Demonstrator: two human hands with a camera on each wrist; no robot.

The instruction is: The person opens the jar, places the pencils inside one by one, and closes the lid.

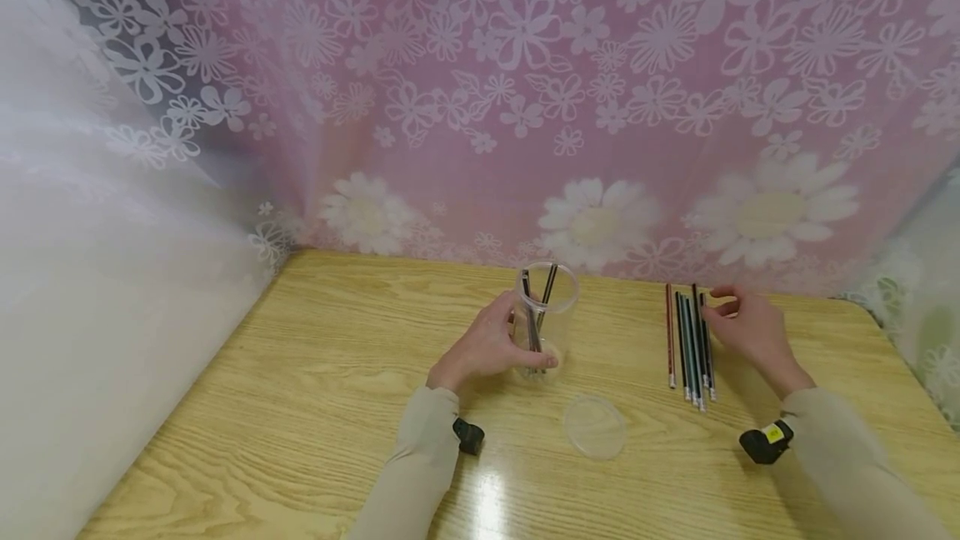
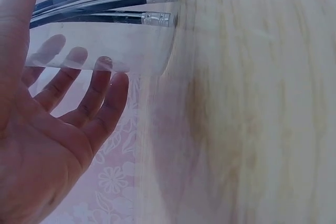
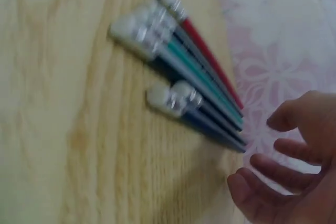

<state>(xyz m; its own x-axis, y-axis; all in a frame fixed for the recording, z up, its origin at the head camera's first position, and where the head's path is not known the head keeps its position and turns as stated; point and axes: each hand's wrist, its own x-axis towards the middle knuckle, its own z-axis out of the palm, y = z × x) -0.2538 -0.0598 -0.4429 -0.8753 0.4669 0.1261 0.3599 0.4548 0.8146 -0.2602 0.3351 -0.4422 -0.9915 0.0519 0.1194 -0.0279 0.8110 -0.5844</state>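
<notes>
My left hand (image 1: pixel 487 344) grips a clear plastic jar (image 1: pixel 558 323) from its left side, thumb across the front and fingers curled behind. The jar stands upright with its mouth uncovered. Inside lean 3 dark pencils (image 2: pixel 115 14), eraser ends at the bottom. Over to the right, several pencils (image 1: pixel 690 348) lie loosely side by side on the table, mostly dark, one teal and one red, erasers toward me. My right hand (image 1: pixel 750 332) is beside the far right ends of these pencils. In the right wrist view its fingers (image 3: pixel 281 174) are loosely bent and apart, with nothing between them.
A round clear lid (image 1: pixel 595 426) lies flat on the wood-grain table (image 1: pixel 315 407), in front of the jar. A pink flowered curtain (image 1: pixel 465 148) hangs along the table's back edge. Pale sheeting (image 1: pixel 112 273) borders the left side.
</notes>
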